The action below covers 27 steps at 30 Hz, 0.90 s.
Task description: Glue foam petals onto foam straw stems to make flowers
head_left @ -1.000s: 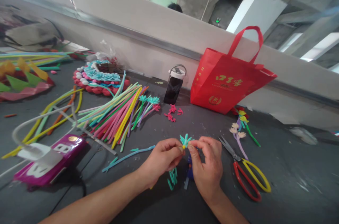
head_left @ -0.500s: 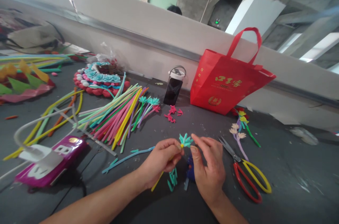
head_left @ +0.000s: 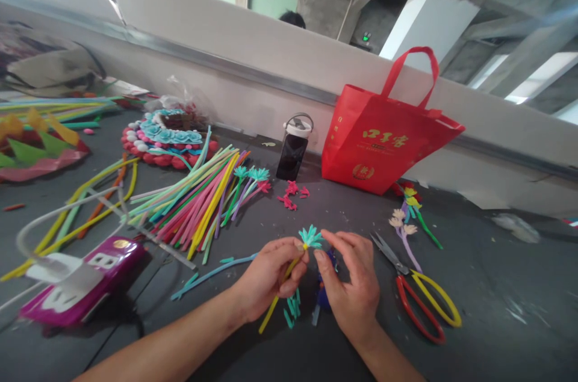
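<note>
My left hand [head_left: 275, 277] is closed round the yellow stem of a pipe-cleaner flower [head_left: 309, 237] with spread turquoise petals. Close to the petals' right side, my right hand [head_left: 354, 283] has its thumb and forefinger apart; whether the fingertips touch a petal I cannot tell. Beneath the hands lie short turquoise pipe-cleaner pieces [head_left: 292, 310] and a blue object [head_left: 323, 298], partly hidden by my right hand, with a clear stick end poking out. Scissors [head_left: 401, 271] with one red and one yellow handle lie open to the right.
Left of centre lies a bundle of coloured pipe cleaners [head_left: 194, 201], with finished flowers [head_left: 253, 174] beside it. A purple power strip [head_left: 108, 264] sits at front left. Farther back stand a dark bottle [head_left: 292, 153] and a red bag [head_left: 383, 141]. More flowers [head_left: 404, 225] lie right.
The flower and both hands have shifted slightly left in view. My left hand has turned a little, so more of the yellow stem shows. The right fingers stay near the petals.
</note>
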Tool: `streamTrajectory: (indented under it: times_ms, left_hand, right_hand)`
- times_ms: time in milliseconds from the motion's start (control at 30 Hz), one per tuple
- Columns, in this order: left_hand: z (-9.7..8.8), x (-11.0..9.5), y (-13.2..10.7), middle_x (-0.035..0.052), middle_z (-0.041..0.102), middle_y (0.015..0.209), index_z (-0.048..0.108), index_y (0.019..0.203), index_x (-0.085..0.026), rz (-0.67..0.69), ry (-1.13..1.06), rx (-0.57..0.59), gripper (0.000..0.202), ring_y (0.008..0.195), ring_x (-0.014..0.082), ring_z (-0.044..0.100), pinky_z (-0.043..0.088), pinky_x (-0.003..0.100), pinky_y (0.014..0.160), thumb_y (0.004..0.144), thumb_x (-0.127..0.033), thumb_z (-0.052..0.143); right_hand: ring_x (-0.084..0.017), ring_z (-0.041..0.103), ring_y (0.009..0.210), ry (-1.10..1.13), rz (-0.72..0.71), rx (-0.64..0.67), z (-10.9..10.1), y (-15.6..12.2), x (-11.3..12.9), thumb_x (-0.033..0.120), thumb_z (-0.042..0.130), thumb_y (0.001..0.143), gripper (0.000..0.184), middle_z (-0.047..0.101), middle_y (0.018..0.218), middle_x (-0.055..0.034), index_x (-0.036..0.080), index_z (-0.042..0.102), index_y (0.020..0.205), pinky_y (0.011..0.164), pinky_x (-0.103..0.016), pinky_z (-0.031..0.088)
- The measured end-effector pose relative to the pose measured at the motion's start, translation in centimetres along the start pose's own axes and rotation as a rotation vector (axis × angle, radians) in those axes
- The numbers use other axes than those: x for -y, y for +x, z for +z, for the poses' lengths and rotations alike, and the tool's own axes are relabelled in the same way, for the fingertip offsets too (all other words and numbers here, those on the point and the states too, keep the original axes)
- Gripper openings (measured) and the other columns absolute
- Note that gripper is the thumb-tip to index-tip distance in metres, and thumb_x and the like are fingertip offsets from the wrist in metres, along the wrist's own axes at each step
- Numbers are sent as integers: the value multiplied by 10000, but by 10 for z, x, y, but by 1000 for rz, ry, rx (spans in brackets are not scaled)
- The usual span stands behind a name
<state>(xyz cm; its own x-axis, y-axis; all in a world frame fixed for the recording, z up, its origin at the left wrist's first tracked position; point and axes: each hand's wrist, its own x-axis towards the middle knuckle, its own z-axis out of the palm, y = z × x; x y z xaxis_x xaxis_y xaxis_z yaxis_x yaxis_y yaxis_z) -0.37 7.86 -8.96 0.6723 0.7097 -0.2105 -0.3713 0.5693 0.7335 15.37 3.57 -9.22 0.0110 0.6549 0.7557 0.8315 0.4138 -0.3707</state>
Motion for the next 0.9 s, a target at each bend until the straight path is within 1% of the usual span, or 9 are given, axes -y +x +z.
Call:
streamTrajectory:
  times_ms: [100, 300, 433, 600, 767, 900]
  left_hand:
    - [-1, 0, 0, -54, 438, 521, 522, 726, -166, -5, -3, 12, 155, 357, 38, 294, 142, 195, 369, 801, -298, 554]
    - [1, -1, 0, -54, 415, 511, 519, 713, -167, -9, 4, 4, 133, 359, 40, 272, 128, 205, 372, 806, -261, 523]
    - [4, 1, 0, -63, 380, 466, 518, 696, -164, 23, 77, -47, 143, 369, 42, 223, 117, 206, 374, 801, -259, 543]
    - [3, 5, 0, -56, 393, 482, 531, 715, -161, 51, 155, -63, 158, 407, 52, 226, 131, 204, 388, 823, -277, 541]
    - [3, 3, 0, -61, 374, 481, 532, 708, -160, 47, 185, -92, 169, 419, 54, 223, 121, 208, 396, 815, -290, 550]
    - [3, 3, 0, -72, 341, 461, 537, 703, -161, 61, 207, -104, 172, 419, 54, 212, 110, 215, 404, 803, -298, 562]
  right_hand:
    - [-234, 543, 988, -2, -11, -5, -1, 1, 1, 243, 615, 887, 267, 597, 1007, -72, 222, 616, 1153, 856, -432, 462]
    - [-213, 542, 937, 14, -24, -1, -2, 3, 1, 193, 624, 881, 149, 593, 941, -47, 221, 637, 1027, 844, -414, 454]
    - [-213, 540, 933, 20, -11, 16, -2, 3, 2, 203, 645, 870, 154, 591, 939, -42, 229, 643, 1022, 852, -422, 452]
    - [-215, 538, 950, 7, -29, 29, -4, 4, 1, 210, 627, 879, 211, 577, 966, -50, 237, 637, 1088, 858, -426, 451]
    - [-203, 534, 933, -19, -44, 68, -6, 7, -2, 184, 639, 865, 138, 565, 946, -36, 248, 668, 984, 851, -413, 443]
    - [-215, 530, 940, -49, -63, 69, -8, 8, -2, 191, 664, 844, 188, 555, 954, -38, 258, 664, 1021, 868, -437, 423]
